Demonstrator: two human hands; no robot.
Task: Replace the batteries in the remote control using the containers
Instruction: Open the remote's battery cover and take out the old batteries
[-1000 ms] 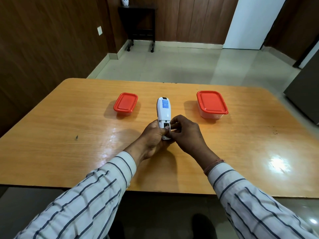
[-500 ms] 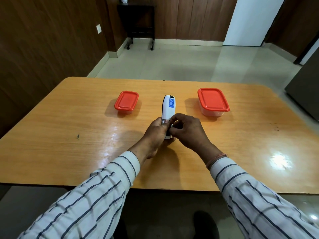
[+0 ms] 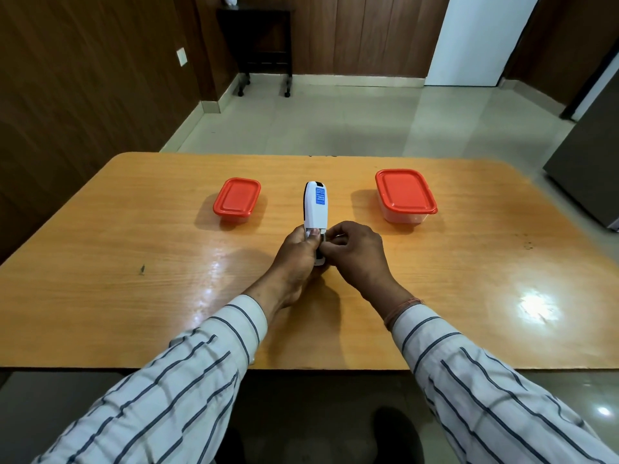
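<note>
At the middle of a glossy orange-brown wooden bench [image 3: 134,229], we hold a slim white plastic remote control [image 3: 316,204] back side up. Its blue label faces the camera and its far end points away from us. Our left hand [image 3: 294,252] is wrapped round the lower end of the remote control, the thumb pressed flat on its back. Our right hand [image 3: 355,252] meets it from the other side, its fingers curled and pinching at that same lower end. Whether they grip a cover or something inside it, we cannot tell.

A small rectangular plastic container with a red lid [image 3: 237,199] sits on the bench to the left of the remote control. A larger clear-walled plastic container with a red lid [image 3: 404,192] sits to the right. Both stand apart from our hands, and both lids are on. White sleeves with dark stripes [image 3: 187,390] cover both forearms, and a thin reddish thread [image 3: 403,308] circles the right wrist. Beyond the bench lie a pale tiled floor [image 3: 318,122] and a dark side table on castors [image 3: 264,45] against the wood-panelled wall.
</note>
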